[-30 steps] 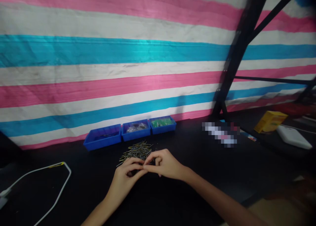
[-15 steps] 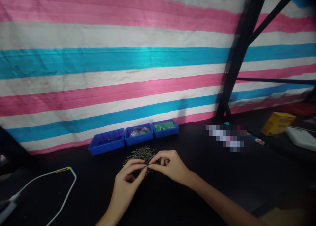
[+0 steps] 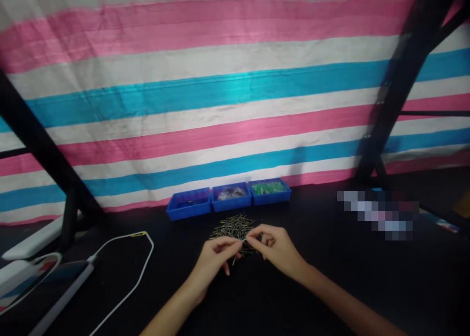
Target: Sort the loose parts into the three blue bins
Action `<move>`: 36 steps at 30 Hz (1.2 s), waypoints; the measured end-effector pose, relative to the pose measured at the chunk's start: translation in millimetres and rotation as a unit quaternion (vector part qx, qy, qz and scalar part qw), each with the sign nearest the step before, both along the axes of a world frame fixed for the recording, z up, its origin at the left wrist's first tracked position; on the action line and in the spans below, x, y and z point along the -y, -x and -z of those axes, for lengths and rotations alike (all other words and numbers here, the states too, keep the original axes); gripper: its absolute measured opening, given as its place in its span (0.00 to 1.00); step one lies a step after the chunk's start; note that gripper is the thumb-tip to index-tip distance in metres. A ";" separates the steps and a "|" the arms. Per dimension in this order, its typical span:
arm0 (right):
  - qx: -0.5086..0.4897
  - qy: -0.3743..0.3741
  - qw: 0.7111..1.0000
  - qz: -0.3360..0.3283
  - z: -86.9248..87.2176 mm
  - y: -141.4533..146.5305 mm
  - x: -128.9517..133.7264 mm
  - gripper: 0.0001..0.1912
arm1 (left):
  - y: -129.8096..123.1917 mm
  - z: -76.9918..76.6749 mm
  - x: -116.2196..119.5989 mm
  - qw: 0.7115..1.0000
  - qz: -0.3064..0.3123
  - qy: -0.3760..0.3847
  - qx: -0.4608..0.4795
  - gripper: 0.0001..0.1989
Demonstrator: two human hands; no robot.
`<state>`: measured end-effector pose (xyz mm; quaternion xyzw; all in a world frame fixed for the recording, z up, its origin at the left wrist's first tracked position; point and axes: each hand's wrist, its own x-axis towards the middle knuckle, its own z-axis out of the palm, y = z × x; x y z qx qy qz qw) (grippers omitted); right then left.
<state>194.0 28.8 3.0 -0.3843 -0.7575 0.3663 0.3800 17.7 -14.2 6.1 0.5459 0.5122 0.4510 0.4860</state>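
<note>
My left hand (image 3: 217,256) and my right hand (image 3: 277,245) meet fingertip to fingertip over a pile of thin, dark and yellowish metallic sticks (image 3: 235,227). Between their pinched thumbs and fingers is a short, slim, pale piece (image 3: 244,240), too small to identify. Both hands are closed on it, and its ends are hidden by the fingertips. The pile lies on the black table (image 3: 312,306), partly covered by the hands.
Beyond the pile stand three blue trays: the left tray (image 3: 189,210) with a few thin sticks, the middle tray (image 3: 231,204) with clear bags, the right tray (image 3: 270,196) with green pieces. A white cable (image 3: 137,282) loops at left beside a flat device (image 3: 62,297).
The view has swung left, so trays and pile appear farther right. My left hand has turned, its lower fingers now hanging down; both hands stay pinched together.
</note>
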 end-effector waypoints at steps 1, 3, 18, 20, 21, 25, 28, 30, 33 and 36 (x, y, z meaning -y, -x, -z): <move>0.000 0.002 1.000 0.005 0.8 0.1 -0.6 0.13 | 4.4 -2.4 -1.2 1.000 -0.003 0.021 0.018 0.15; -0.004 0.001 1.000 0.011 3.2 0.3 -1.5 0.14 | 17.7 -6.3 -6.3 0.997 -0.046 0.031 0.054 0.16; -0.046 -0.029 0.997 0.062 7.2 0.8 0.0 0.13 | 124.9 9.3 -47.0 0.936 -0.266 0.018 0.231 0.10; -0.032 -0.041 0.997 0.064 7.4 1.7 -0.2 0.12 | 127.2 8.9 -47.3 0.941 -0.242 -0.004 0.238 0.11; -0.023 -0.046 0.997 0.063 7.6 2.1 -0.1 0.12 | 128.1 8.1 -47.2 0.945 -0.224 -0.015 0.240 0.12; 0.008 -0.068 0.996 0.061 8.8 2.3 0.2 0.11 | 127.9 3.8 -45.5 0.957 -0.163 -0.046 0.235 0.18; 0.024 -0.096 0.993 0.066 9.4 0.8 -0.9 0.10 | 122.3 0.5 -43.5 0.962 -0.152 -0.064 0.218 0.22; 0.022 -0.114 0.991 0.062 9.8 -0.2 -2.8 0.09 | 115.4 -0.7 -42.0 0.966 -0.146 -0.071 0.201 0.22; -0.009 -0.109 0.993 0.047 11.5 -0.9 -6.4 0.09 | 99.5 0.7 -40.2 0.970 -0.152 -0.061 0.180 0.17; -0.038 -0.075 0.996 0.039 13.8 -0.8 -9.8 0.11 | 78.2 5.8 -37.9 0.974 -0.172 -0.048 0.140 0.16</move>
